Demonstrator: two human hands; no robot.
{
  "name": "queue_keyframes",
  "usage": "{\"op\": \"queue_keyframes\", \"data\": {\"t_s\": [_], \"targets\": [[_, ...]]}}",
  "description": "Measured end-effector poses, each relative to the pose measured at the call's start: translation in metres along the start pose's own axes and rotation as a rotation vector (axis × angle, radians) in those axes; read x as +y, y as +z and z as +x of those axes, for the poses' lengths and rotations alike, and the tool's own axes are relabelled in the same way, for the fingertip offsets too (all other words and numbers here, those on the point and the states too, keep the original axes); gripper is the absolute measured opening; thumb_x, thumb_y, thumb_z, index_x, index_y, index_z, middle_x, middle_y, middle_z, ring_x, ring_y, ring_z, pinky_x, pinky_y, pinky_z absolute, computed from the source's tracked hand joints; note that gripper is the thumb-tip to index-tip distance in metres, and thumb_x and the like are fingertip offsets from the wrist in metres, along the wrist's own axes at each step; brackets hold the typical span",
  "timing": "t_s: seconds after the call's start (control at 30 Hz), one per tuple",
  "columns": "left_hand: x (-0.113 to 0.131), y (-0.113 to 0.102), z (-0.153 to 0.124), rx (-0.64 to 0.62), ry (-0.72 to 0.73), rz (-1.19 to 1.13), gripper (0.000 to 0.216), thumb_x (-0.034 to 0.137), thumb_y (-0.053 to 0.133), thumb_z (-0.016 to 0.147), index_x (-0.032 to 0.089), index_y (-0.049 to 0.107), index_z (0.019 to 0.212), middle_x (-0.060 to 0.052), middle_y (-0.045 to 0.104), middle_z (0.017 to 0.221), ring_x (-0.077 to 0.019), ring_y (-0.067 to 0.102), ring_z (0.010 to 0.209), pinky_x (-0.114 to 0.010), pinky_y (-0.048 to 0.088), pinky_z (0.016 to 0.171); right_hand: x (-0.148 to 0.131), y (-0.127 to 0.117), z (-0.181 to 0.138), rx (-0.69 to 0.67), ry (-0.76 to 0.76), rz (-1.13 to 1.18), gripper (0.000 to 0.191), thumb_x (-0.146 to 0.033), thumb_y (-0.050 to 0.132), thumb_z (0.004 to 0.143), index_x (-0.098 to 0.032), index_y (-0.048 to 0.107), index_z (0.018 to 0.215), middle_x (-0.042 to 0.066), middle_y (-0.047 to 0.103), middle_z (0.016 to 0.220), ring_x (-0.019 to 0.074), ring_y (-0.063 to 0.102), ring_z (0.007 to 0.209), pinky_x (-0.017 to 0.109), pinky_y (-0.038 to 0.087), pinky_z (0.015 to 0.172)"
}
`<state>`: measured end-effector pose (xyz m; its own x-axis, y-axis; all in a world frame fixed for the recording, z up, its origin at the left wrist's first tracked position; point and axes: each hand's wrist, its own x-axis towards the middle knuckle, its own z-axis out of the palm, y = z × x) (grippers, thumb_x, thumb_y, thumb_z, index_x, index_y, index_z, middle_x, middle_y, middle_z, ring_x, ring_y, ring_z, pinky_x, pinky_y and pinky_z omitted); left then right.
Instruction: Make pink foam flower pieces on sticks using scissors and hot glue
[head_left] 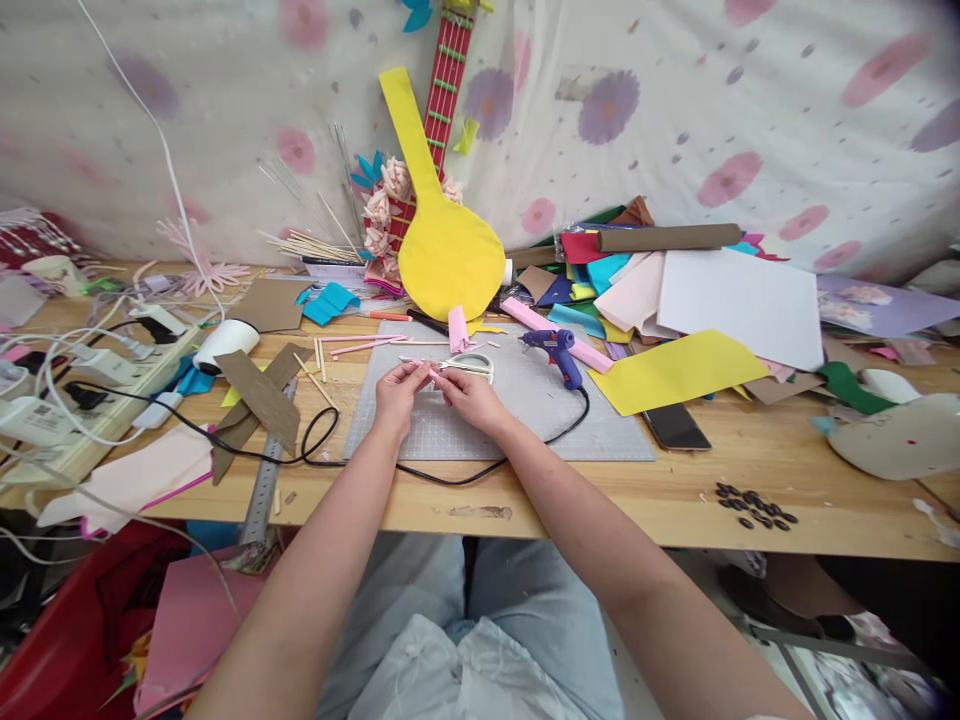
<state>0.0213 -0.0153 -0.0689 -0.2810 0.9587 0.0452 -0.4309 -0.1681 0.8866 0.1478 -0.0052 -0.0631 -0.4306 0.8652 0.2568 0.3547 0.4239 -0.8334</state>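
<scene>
Over the grey cutting mat (510,425), my left hand (399,397) and my right hand (474,392) meet fingertip to fingertip. Both are closed in a pinch on a slim pink stick (433,371), largely covered by the fingers. White-handled scissors (480,364) lie just behind my right fingers. A folded piece of pink paper (458,330) sits behind the scissors. To the right, a blue glue gun (553,350) rests on the mat near a long pink strip (589,352). Thin pink sticks (367,345) lie behind my left hand.
A yellow banjo-shaped cutout (452,255) leans at the back. The glue gun's black cord (450,482) loops across the front. A power strip (97,410), a steel ruler (261,490), a phone (677,428), yellow sheet (679,375) and several dark beads (754,505) lie around.
</scene>
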Motion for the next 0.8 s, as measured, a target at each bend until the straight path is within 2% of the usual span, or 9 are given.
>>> {"op": "queue_keyframes", "data": {"t_s": [0.13,0.2,0.37,0.5,0.63,0.8], "targets": [[-0.0014,-0.0019,0.0017,-0.043,-0.027,-0.026,0.023,0.03,0.071,0.058,0.013,0.066,0.073,-0.007,0.067,0.076,-0.0178,0.063,0.077,-0.034,0.047,0.075,0.0032,-0.0003,0.0,-0.018,-0.003,-0.017,0.033,-0.041,0.037,0.085,-0.018,0.053,0.068,-0.003,0.048,0.052,0.0096,0.046,0.054,0.021,0.034,0.057],[-0.0027,-0.0031,0.0031,-0.038,-0.024,-0.046,0.023,0.03,0.072,0.057,0.013,0.065,0.071,-0.007,0.067,0.076,-0.0177,0.063,0.078,-0.033,0.047,0.075,0.0042,0.0002,0.0003,-0.033,-0.004,-0.035,0.033,-0.04,0.036,0.086,-0.018,0.055,0.069,-0.003,0.049,0.052,0.0095,0.046,0.053,0.021,0.034,0.058],[-0.0039,-0.0059,0.007,0.048,-0.023,-0.14,0.019,0.024,0.074,0.055,0.013,0.061,0.065,-0.004,0.066,0.07,-0.0158,0.064,0.077,-0.033,0.045,0.082,0.0044,-0.0014,-0.001,-0.057,-0.057,-0.109,0.033,-0.04,0.037,0.086,-0.018,0.057,0.072,-0.001,0.055,0.059,0.0101,0.048,0.059,0.021,0.033,0.06],[-0.0033,-0.0081,0.0096,0.105,-0.027,-0.187,0.018,0.021,0.072,0.058,0.013,0.057,0.064,-0.004,0.067,0.07,-0.0143,0.064,0.077,-0.032,0.044,0.084,0.0078,-0.0067,-0.0032,-0.028,-0.039,-0.231,0.026,-0.039,0.042,0.084,-0.019,0.057,0.077,-0.001,0.056,0.064,0.0111,0.047,0.06,0.022,0.031,0.057],[-0.0026,-0.0094,0.0094,0.061,-0.014,-0.188,0.023,0.025,0.073,0.057,0.014,0.054,0.062,-0.003,0.066,0.067,-0.0158,0.064,0.08,-0.031,0.046,0.081,0.009,-0.0084,-0.0035,-0.026,-0.078,-0.276,0.029,-0.034,0.037,0.086,-0.018,0.056,0.07,0.001,0.057,0.068,0.0116,0.05,0.066,0.022,0.032,0.062],[-0.0025,-0.0079,0.0066,0.011,0.005,-0.146,0.026,0.036,0.069,0.061,0.014,0.056,0.066,-0.002,0.064,0.068,-0.0169,0.064,0.078,-0.031,0.048,0.073,0.0065,-0.0088,-0.0032,-0.025,-0.039,-0.27,0.03,-0.033,0.039,0.086,-0.017,0.056,0.067,0.0,0.056,0.063,0.0105,0.048,0.062,0.021,0.031,0.061]]}}
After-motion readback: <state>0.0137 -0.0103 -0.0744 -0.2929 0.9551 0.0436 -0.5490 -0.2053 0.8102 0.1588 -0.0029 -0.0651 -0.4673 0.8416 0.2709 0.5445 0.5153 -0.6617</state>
